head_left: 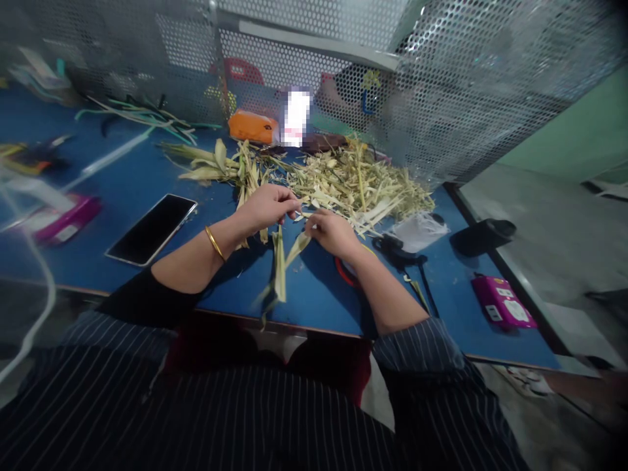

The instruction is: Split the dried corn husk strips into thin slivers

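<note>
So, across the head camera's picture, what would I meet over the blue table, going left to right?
Blurry magenta box, dark-screened phone, gold bangle, left hand, right hand, crumpled white item, second magenta box.

- I count 2 bare hands on my feed: L hand & R hand
- 1 blue desk
- 2 magenta pkts, 1 nr each end
- 1 phone
- 1 orange pkt
- 1 gold bangle
- 1 blk cylinder
- 1 big heap of dry husk strips; indiv. strips approx. dozens, too tangled for me to count
</note>
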### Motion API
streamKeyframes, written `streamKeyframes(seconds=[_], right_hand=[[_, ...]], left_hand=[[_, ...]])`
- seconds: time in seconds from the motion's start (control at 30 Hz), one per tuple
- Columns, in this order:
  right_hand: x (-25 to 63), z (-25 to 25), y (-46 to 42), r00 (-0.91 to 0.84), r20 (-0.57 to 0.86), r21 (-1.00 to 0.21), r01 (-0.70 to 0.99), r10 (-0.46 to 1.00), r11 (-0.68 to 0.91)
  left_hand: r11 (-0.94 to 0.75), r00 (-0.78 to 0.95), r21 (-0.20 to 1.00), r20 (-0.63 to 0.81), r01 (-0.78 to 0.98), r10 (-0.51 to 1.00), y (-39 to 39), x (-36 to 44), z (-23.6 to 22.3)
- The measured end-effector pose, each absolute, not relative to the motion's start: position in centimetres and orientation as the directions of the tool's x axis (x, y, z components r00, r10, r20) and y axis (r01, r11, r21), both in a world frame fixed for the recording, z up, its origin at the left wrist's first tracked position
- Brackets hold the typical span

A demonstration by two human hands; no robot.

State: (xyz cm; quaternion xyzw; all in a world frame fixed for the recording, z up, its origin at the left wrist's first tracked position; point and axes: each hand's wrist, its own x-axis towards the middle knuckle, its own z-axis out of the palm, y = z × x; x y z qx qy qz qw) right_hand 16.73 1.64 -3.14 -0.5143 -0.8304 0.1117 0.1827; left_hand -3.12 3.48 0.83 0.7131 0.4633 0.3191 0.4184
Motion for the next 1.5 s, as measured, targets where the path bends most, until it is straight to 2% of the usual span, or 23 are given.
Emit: streamKeyframes(seconds=[0.1, 0.2, 0.37, 0.5, 0.6, 0.7, 0.8, 0.97, 1.07, 1.13, 1.3, 1.5], right_hand=[[17.7, -2.0, 1.6, -0.337, 0.233, -0.502, 0.762, 0.912, 0.410], [18.8, -0.7, 1.4, -0.273, 0.301, -0.591, 0.698, 0.914, 0.403], [18.4, -0.2, 0.8, -0.187, 0.505, -0.574, 0.657, 0.843, 0.489], [17.1, -0.6, 0.2, -0.190, 0.573, -0.520, 0.667, 0.797, 0.533], [16.8, -0.7, 0.1, -0.176, 0.532, -0.651, 0.541, 0.828, 0.533], [16.8, -0.6, 0.3, -0.168, 0.477, -0.784, 0.362, 0.863, 0.504], [17.0, -0.4, 0.4, -0.230, 0.486, -0.779, 0.322, 0.843, 0.538], [17.2, -0.1, 0.5, -0.258, 0.577, -0.624, 0.473, 0.775, 0.622], [17.1, 0.0, 0.4, -0.254, 0.609, -0.586, 0.494, 0.751, 0.642], [17.1, 0.0, 0.3, -0.245, 0.600, -0.608, 0.478, 0.761, 0.634], [17.0, -0.4, 0.3, -0.112, 0.516, -0.735, 0.450, 0.849, 0.507], [16.9, -0.9, 1.0, -0.082, 0.347, -0.911, 0.210, 0.934, 0.356]], left_hand=[[-0.091, 0.331, 0.932, -0.032, 0.350, 0.943, 3.1, -2.9, 0.9], [-0.053, 0.334, 0.931, -0.076, 0.361, 0.940, 2.8, -2.6, 1.1], [-0.076, 0.321, 0.917, -0.059, 0.391, 0.945, 2.2, -1.9, 0.9], [-0.176, 0.359, 0.858, -0.011, 0.482, 0.933, 1.7, -1.7, 0.8], [-0.310, 0.345, 0.749, 0.116, 0.586, 0.931, 1.8, -1.9, 1.0], [-0.353, 0.338, 0.746, 0.181, 0.565, 0.924, 2.4, -2.3, 0.8], [-0.312, 0.331, 0.817, 0.159, 0.484, 0.930, 3.1, -2.7, 0.3], [-0.248, 0.356, 0.883, 0.100, 0.399, 0.929, 3.4, -2.8, 0.1], [-0.172, 0.400, 0.919, 0.016, 0.356, 0.916, 2.9, -2.7, 0.6], [-0.132, 0.430, 0.940, -0.018, 0.316, 0.903, 2.6, -2.5, 0.9], [-0.163, 0.430, 0.957, 0.045, 0.242, 0.902, 2.3, -2.4, 1.4], [-0.259, 0.418, 0.916, 0.114, 0.308, 0.901, 2.3, -2.6, 1.4]])
